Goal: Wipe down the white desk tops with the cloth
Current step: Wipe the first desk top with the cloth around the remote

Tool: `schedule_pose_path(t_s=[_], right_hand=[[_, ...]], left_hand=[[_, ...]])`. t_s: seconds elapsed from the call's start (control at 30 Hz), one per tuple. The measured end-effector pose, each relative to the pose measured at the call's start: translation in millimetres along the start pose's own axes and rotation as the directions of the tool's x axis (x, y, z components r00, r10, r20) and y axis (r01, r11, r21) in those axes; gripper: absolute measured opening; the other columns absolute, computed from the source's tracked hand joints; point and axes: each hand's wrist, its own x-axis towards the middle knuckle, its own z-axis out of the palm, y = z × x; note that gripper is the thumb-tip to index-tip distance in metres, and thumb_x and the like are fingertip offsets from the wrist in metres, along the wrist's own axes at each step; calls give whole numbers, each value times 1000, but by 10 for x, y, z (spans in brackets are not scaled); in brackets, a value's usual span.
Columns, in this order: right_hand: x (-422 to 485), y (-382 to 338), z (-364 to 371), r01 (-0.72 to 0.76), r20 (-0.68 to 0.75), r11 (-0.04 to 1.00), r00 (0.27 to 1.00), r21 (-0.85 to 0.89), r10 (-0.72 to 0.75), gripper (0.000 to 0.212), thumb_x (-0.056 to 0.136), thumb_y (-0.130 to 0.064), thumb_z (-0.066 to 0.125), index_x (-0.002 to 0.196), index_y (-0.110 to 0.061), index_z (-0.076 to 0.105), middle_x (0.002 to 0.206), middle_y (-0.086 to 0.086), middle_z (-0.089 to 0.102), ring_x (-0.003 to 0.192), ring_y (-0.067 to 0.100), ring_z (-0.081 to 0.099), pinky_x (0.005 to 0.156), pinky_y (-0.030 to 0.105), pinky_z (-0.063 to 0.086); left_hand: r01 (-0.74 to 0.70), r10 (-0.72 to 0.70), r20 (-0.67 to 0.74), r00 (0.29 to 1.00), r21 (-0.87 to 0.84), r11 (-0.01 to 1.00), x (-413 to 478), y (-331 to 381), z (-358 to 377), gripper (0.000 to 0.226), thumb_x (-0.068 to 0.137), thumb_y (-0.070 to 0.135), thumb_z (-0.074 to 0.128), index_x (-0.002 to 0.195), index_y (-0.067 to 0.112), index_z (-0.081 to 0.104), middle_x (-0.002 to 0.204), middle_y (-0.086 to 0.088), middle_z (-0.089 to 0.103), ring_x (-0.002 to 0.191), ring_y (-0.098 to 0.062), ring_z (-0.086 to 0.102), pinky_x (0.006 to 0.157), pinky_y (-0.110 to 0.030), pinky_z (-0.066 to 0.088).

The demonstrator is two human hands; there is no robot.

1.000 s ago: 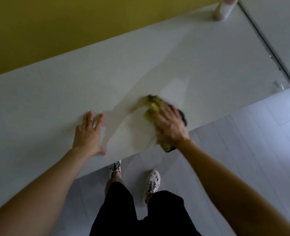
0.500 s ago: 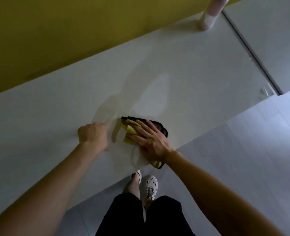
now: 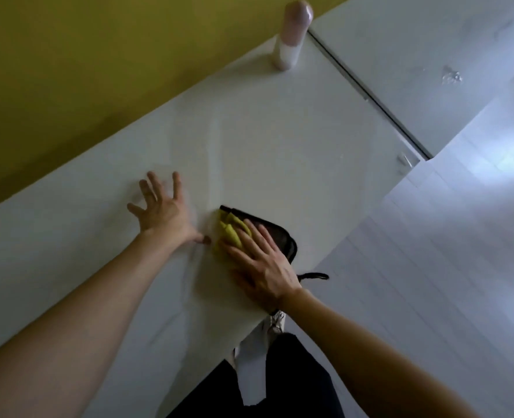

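- While the person is standing at the near edge, dark trousers (image 3: 280,384) and a pale shoe (image 3: 275,322) are showing below it, over the pale floor (image 3: 446,267).
- The right hand (image 3: 261,267) is lying flat with straight, spread fingers, pressing the cloth (image 3: 231,233) onto the surface (image 3: 280,140) close to that edge. The cloth is showing a yellow side and a black mesh side, and a black loop (image 3: 313,276) is hanging off the edge.
- The left hand (image 3: 162,212) is bracing just beside the cloth, palm down, fingers splayed wide, holding nothing.
- Judging by the faint sheen and streaks running from the hands toward the back, the middle strip is looking already wiped. The stretch to the left and the far corners are looking dry, so this top is seeming only partly done.
- Near the right front corner a small pale object (image 3: 403,160) is lying; it is too small to identify, perhaps a clip.
- Farther back, a pink-and-white bottle (image 3: 290,37) is standing upright beside the dark gap (image 3: 367,95), sitting in the path of any stroke into that corner.
- Beyond the gap, the neighbouring surface (image 3: 400,49) is carrying a patch of droplets or smudges (image 3: 452,76) and is likely waiting its turn.
- A yellow wall (image 3: 99,70) is bounding the back edge.
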Motion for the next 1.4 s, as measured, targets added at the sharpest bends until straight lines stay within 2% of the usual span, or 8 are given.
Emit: schedule_pose_path(t_s=[0.2,0.33,0.47,0.6,0.77,1.03,1.2,1.4], right_hand=[[329,1137,-421,329,87,944,941,-23,-326,63,108,-44,61,165,-22,46,178,11,28,166,35,21,132,61,21],[930,2156,-909,-38,-92,994,995,-107,28,66,107,-48,59,167,-27,42,178,5,28,167,31,22,130,62,23],[1213,2024,-802,-288,-156,957,947,-29,280,70,100,-51,59,163,-22,46,178,13,26,166,38,17,130,64,18],[788,1059,-480,177,38,980,983,95,-181,70,106,-54,57,165,-18,46,180,14,20,168,38,7,131,65,16],[960,1126,-403,625,222,773,742,111,-632,57,113,-45,40,167,-25,42,180,12,21,168,36,8,134,61,12],[3010,1900,-817,207,-33,978,978,-22,-208,61,113,-48,40,170,-27,34,179,8,25,167,34,17,133,61,14],[2037,1246,-535,441,1,892,896,101,-444,57,108,-28,52,164,-17,47,177,15,27,167,39,17,132,63,18],[1694,1120,-516,651,226,756,727,71,-648,70,102,-44,55,169,-29,38,174,12,35,167,38,18,133,62,16]], left_hand=[[74,-75,41,996,21,997,110,127,-7,183,42,74,100,166,25,-26,172,-27,-30,163,-48,-19,122,-78,21],[75,-75,8,997,36,997,55,119,-42,175,49,75,97,169,26,-21,175,-24,-25,165,-43,-16,127,-69,24],[96,-96,5,995,53,994,87,129,-19,177,47,76,96,168,26,-24,175,-22,-25,166,-41,-14,128,-65,25],[96,-96,-14,995,43,994,80,88,8,180,42,81,94,167,28,-24,176,-18,-25,166,-39,-14,128,-63,26],[128,-129,-43,991,-34,991,82,62,38,190,36,77,98,167,22,-28,179,-7,-24,167,-31,-13,131,-61,23],[143,-145,-30,989,-77,987,113,65,22,186,40,72,100,166,26,-29,176,-2,-32,166,-26,-21,132,-61,18],[139,-143,-33,989,-102,985,60,55,7,186,37,70,101,169,25,-22,177,-1,-30,166,-24,-21,133,-60,16],[124,-130,-65,989,-87,989,48,39,39,186,41,73,100,166,25,-30,176,-4,-33,165,-27,-22,133,-60,15]])
